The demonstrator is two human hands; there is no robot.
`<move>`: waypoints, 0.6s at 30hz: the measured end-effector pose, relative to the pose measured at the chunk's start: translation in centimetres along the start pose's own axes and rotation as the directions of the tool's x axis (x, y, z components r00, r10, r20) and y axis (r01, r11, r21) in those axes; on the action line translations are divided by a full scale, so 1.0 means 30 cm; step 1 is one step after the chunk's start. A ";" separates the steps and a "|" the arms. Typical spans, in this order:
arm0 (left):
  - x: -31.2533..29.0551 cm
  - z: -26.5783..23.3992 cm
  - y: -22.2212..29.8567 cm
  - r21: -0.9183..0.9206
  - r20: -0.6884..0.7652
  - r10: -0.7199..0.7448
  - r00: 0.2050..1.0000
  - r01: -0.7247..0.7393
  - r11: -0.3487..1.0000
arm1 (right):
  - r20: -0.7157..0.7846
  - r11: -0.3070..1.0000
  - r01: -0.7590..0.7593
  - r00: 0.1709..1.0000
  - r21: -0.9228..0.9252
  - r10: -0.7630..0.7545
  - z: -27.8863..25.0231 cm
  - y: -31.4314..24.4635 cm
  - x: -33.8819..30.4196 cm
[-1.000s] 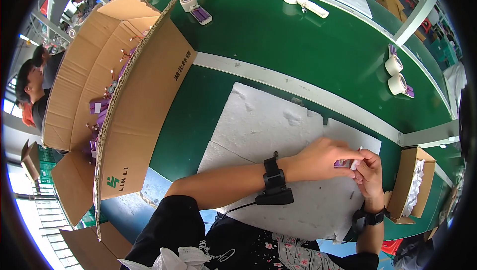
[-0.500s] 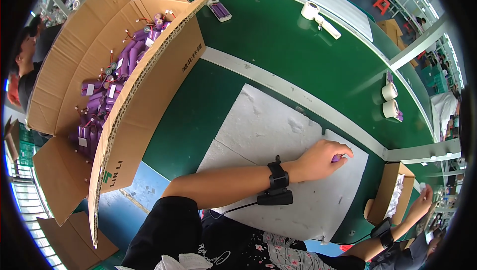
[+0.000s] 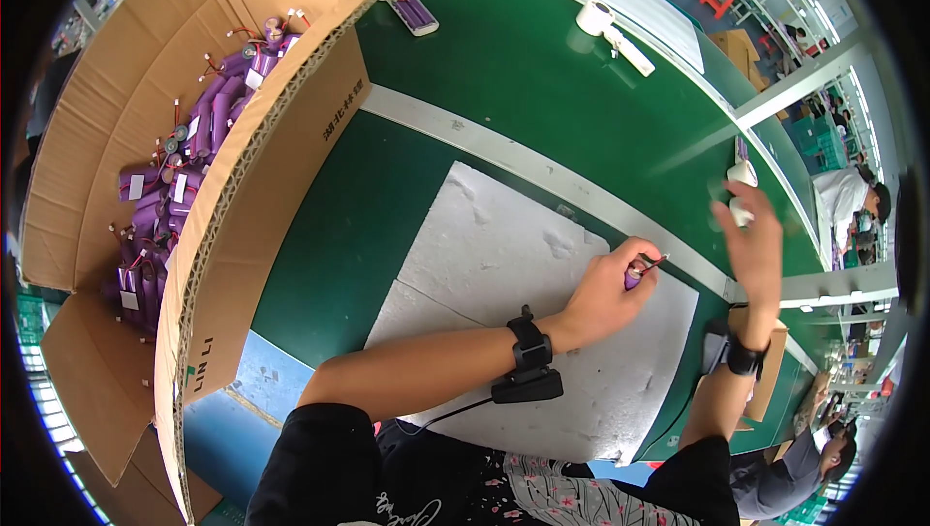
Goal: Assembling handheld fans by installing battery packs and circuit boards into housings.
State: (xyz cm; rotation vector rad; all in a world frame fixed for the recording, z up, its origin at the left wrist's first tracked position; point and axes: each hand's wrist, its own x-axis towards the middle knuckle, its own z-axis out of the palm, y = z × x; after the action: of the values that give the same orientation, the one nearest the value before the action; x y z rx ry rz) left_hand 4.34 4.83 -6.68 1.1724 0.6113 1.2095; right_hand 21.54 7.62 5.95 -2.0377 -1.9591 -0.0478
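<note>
A small purple battery pack point(image 3: 633, 279) with a thin lead and a white connector at its end pokes out of my left hand point(image 3: 612, 295). The fingers of that hand are curled round it, above the right part of a white foam sheet point(image 3: 484, 245). My right hand point(image 3: 758, 240) is raised at the right, over the table's far right side and in front of white rolls point(image 3: 742, 173). Motion smears its fingers, so whether they hold anything is unclear. Both wrists wear black bands.
A large open cardboard box point(image 3: 281, 168) at the left holds many purple battery packs point(image 3: 199, 129). A smaller cardboard box point(image 3: 770, 371) stands behind my right forearm. On the green table point(image 3: 523, 61) lie a white tape roll point(image 3: 595, 17) and a purple-filled white case point(image 3: 415, 15). People work beyond.
My right hand has swung from beside the small box up and left over the table. My left hand keeps hold of the battery pack, whose lead now shows. The view has shifted slightly.
</note>
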 end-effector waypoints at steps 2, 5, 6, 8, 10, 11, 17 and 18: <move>0.011 -0.008 -0.001 -0.006 -0.081 0.042 0.996 -0.043 0.999 | 0.148 0.990 0.067 0.985 0.121 -0.084 0.090 -0.069 0.126; 0.038 -0.015 0.035 0.012 -0.054 -0.021 0.998 0.022 1.000 | 0.117 0.970 0.230 0.964 0.084 -0.239 0.223 -0.041 0.379; 0.044 -0.011 0.027 -0.002 -0.050 -0.018 0.999 0.018 1.000 | 0.083 0.969 0.242 0.966 0.047 -0.246 0.297 0.021 0.464; 0.047 0.003 0.022 0.003 -0.047 -0.025 0.999 0.025 1.000 | -0.060 0.964 0.250 0.965 -0.091 -0.256 0.466 0.192 0.597; 0.046 0.010 0.024 0.009 -0.060 -0.018 0.998 0.019 1.000 | -0.202 0.944 0.251 0.934 -0.215 -0.294 0.548 0.300 0.657; 0.043 0.019 0.012 0.001 -0.061 0.017 0.998 -0.017 1.000 | -0.165 0.979 0.148 0.972 -0.138 -0.170 0.584 0.338 0.671; 0.034 0.006 0.000 0.003 -0.064 0.127 0.990 -0.127 0.992 | -0.147 0.982 -0.087 0.987 -0.169 0.062 0.570 0.178 0.571; 0.033 0.013 0.002 -0.007 -0.058 0.124 0.991 -0.125 0.992 | -0.182 0.983 -0.017 0.983 -0.182 -0.016 0.550 0.180 0.542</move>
State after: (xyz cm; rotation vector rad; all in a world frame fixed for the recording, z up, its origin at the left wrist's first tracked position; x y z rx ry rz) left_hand 4.94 5.60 -6.29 1.1845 0.5807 1.3545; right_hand 24.72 27.38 -6.94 -2.0621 -1.9004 -0.4155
